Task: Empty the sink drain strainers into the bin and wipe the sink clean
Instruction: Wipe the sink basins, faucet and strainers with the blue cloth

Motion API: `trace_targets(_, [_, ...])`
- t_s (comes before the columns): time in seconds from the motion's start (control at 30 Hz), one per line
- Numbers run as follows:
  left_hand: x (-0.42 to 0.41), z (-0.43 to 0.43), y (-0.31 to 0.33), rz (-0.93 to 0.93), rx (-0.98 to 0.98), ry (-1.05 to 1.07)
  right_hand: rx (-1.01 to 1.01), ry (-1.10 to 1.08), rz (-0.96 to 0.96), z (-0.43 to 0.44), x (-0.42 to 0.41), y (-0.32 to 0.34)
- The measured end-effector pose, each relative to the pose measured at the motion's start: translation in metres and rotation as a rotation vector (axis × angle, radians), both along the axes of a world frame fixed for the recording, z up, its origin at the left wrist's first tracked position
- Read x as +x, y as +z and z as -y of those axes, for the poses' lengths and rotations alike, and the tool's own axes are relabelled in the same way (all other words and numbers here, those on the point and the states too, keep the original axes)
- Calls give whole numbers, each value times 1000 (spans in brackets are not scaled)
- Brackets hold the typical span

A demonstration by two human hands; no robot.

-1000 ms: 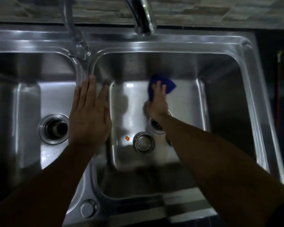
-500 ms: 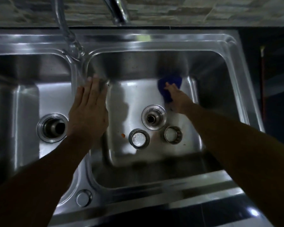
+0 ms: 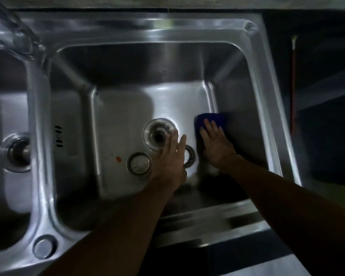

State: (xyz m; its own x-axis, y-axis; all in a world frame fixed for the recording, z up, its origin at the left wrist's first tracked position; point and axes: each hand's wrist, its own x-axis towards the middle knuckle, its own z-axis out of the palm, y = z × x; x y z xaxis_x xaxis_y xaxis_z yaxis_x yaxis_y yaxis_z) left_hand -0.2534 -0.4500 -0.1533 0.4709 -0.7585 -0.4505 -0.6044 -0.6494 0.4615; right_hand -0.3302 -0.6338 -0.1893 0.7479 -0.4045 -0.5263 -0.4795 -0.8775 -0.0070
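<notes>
Steel sink [image 3: 147,26], right hand [image 3: 215,145] pressing blue cloth [image 3: 212,118], left hand [image 3: 170,159] perhaps hovering

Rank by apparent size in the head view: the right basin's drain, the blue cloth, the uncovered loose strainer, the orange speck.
1. right basin's drain and blue cloth: they look alike, and the right hand hides part of the cloth, so I leave them unranked.
2. uncovered loose strainer
3. orange speck

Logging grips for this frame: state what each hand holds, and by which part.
Nothing is gripped. The right hand presses flat on the blue cloth, fingers straight over its near half. The left hand, fingers straight, holds nothing.
</notes>
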Motion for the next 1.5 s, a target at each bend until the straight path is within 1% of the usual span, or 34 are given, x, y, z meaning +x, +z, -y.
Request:
trace_targets(0.07, [-1, 6, -10, -16, 11, -31, -14, 17, 36, 10, 16, -4])
trace_targets(0.13, [0, 8, -17, -28, 4, -45, 16, 11, 88, 25, 45, -4])
trace_targets(0.27, [1, 13, -16, -72, -39, 77, 131, 15, 198, 55, 94, 0])
trace_targets(0.4, [4, 0, 6, -133, -126, 226, 242, -54, 244, 53, 87, 5])
trace_targets(0.43, [3, -8, 13, -136, -139, 257, 282, -32, 247, 48, 80, 7])
trace_targets(0.5, [-1, -27, 27, -134, -137, 319, 365, 105, 194, 29, 64, 11])
trace_targets(0.53, [-4, -37, 35, -134, -125, 349, 362, 201, 115, 15, 55, 11])
trace_targets(0.63, [-13, -60, 59, -131, -75, 423, 266, 492, -121, -24, 27, 16])
trace_targets(0.7, [-16, -69, 72, -127, -100, 475, 285, 620, -176, -39, 7, 23])
trace_targets(0.73, [-19, -73, 78, -134, -118, 504, 321, 648, -192, -42, -1, 29])
trace_targets(0.83, [-31, -82, 89, -151, -129, 576, 493, 425, -259, -41, -20, 45])
trace_targets(0.87, [-34, -84, 91, -147, -125, 594, 470, 409, -255, -38, -24, 51])
trace_targets(0.9, [-36, -86, 92, -143, -131, 607, 380, 431, -241, -35, -25, 57])
trace_targets(0.97, [-35, -87, 91, -156, -139, 609, 340, 394, -264, -21, -22, 62])
trace_targets(1.0, [-33, -87, 90, -172, -129, 597, 351, 415, -361, -14, -17, 62])
trace_targets(1.03, [-31, -87, 87, -192, -120, 586, 323, 407, -485, -11, -18, 57])
trace_targets(1.07, [-29, -86, 85, -211, -115, 579, 224, 431, -518, -10, -14, 58])
trace_targets(1.1, [-29, -85, 83, -217, -117, 577, 155, 398, -509, -9, -8, 60])
trace_targets(1.17, [-31, -82, 80, -186, -134, 567, 95, 303, -432, 1, 2, 55])
trace_targets(1.27, [-37, -80, 75, -110, -230, 537, 68, 184, -303, 11, 21, 47])
trace_targets(1.33, [-38, -80, 74, -112, -264, 532, 62, 121, -245, 7, 28, 38])
trace_targets(1.5, [-35, -81, 78, -161, -254, 560, 29, 121, -295, -7, 5, 35])
